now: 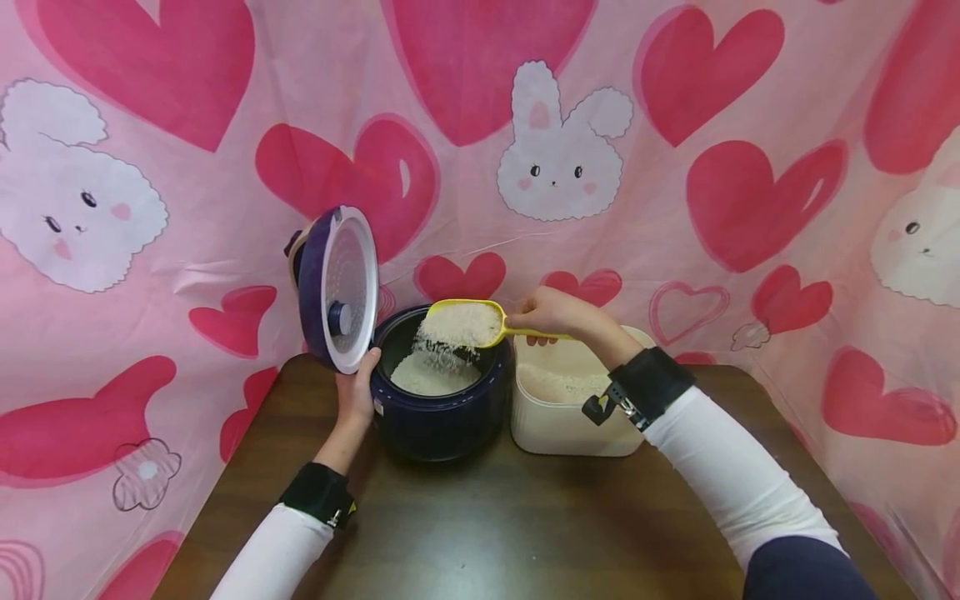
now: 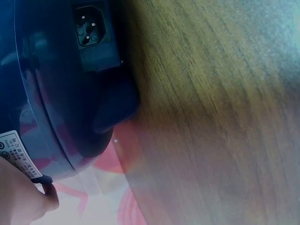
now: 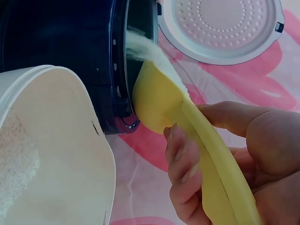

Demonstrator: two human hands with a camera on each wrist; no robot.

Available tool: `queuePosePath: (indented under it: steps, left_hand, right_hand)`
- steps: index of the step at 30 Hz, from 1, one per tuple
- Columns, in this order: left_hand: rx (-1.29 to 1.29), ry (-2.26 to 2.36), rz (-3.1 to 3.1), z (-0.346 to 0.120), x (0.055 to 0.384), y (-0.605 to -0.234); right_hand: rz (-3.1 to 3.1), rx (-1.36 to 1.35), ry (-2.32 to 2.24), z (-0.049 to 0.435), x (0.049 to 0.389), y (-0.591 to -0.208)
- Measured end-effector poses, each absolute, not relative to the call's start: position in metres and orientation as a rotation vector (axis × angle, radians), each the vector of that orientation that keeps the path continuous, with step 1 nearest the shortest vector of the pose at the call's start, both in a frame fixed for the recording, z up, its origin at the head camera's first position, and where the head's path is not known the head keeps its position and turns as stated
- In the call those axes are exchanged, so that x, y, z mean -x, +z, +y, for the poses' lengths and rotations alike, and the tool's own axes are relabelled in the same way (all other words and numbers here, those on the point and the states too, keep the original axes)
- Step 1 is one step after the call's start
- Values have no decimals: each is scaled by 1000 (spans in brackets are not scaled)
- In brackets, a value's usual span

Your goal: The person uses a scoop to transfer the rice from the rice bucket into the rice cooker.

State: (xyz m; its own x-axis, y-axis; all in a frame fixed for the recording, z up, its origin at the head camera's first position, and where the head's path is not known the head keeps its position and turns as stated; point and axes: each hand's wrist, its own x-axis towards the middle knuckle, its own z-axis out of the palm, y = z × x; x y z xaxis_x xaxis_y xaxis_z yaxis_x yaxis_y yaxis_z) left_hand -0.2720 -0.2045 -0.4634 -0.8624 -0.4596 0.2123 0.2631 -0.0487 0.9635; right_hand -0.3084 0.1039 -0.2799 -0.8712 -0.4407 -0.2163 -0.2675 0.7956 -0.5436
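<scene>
My right hand (image 1: 551,312) grips the handle of a yellow scoop (image 3: 161,105), tilted over the dark blue rice cooker (image 1: 442,429). White rice (image 1: 457,325) slides off the scoop's front into the cooker's pot, where more rice (image 1: 431,377) lies heaped. The cooker's lid (image 1: 352,287) stands raised on the left, its pale inner face turned to the right. My left hand (image 1: 356,396) holds the lid's lower edge, thumb in front; its other fingers are hidden behind the lid. Part of that hand (image 2: 21,194) shows beside the cooker's label in the left wrist view.
A cream bin (image 1: 573,429) with rice (image 1: 562,383) inside stands close to the cooker's right side. Both rest on a brown wooden table (image 1: 480,533). A pink cloth (image 1: 465,217) with hearts and rabbits hangs behind. The cooker's power socket (image 2: 90,28) has no cord plugged in.
</scene>
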Motion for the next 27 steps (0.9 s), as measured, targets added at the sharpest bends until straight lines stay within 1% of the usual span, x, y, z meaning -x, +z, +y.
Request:
queuePosePath:
  steps: [23,27]
  left_hand:
    - [-128,-1942,-1710,-204,271,-461]
    - [-145,-1940,-1721,-203,269,-461]
  right_hand:
    - [2734,594,-620,99,304,-280]
    - [2745,599,-618,99,305,-280]
